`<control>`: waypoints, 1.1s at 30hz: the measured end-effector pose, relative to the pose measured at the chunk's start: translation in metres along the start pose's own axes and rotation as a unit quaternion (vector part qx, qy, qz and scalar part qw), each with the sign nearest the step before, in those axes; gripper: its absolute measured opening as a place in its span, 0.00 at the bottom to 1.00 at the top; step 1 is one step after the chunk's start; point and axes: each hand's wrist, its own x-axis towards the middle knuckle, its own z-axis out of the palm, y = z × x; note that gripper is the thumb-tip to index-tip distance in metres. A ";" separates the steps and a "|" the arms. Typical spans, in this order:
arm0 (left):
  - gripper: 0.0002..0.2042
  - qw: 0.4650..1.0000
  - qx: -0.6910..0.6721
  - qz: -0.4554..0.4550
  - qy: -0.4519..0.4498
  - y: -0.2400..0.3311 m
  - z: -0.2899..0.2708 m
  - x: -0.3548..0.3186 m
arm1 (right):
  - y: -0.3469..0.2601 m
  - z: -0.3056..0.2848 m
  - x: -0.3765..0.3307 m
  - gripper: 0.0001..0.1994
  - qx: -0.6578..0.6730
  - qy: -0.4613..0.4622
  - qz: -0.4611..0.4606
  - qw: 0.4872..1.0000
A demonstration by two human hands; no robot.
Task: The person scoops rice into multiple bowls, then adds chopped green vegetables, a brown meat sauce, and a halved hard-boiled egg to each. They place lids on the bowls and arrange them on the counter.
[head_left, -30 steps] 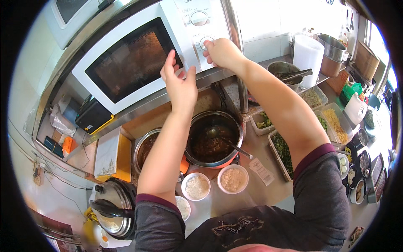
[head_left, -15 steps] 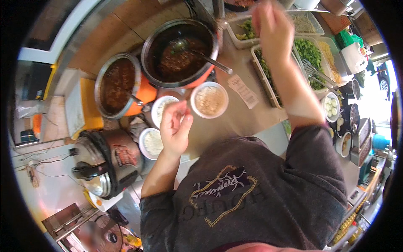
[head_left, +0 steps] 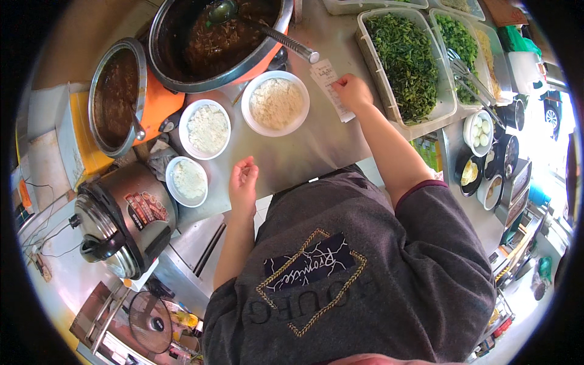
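My right hand [head_left: 351,92] pinches the thin white paper slip [head_left: 330,87]; it's flimsy, light, best gripped at its edge. Left hand [head_left: 243,182] loosely curled, empty.

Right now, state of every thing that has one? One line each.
Big pot: uncovered, dark stew inside, ladle in it.
Side pot: uncovered, brown sauce inside.
Rice cooker: lid shut.
Three bowls: filled with rice.
Greens tub: uncovered, full.
Paper slip: flat on counter, right hand on it.
Left hand: empty, fingers curled, near counter edge.
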 end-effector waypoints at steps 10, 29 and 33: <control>0.14 1.000 0.005 0.001 -0.001 -0.007 0.005 0.002 | -0.004 -0.002 0.015 0.14 0.014 0.026 -0.022 0.999; 0.22 0.994 -0.040 -0.086 0.052 -0.016 0.033 0.039 | -0.052 0.003 0.139 0.14 -0.162 0.268 -0.217 0.925; 0.23 0.992 -0.060 -0.094 0.060 -0.018 0.052 0.062 | -0.065 -0.027 0.094 0.16 -0.068 0.245 -0.279 0.926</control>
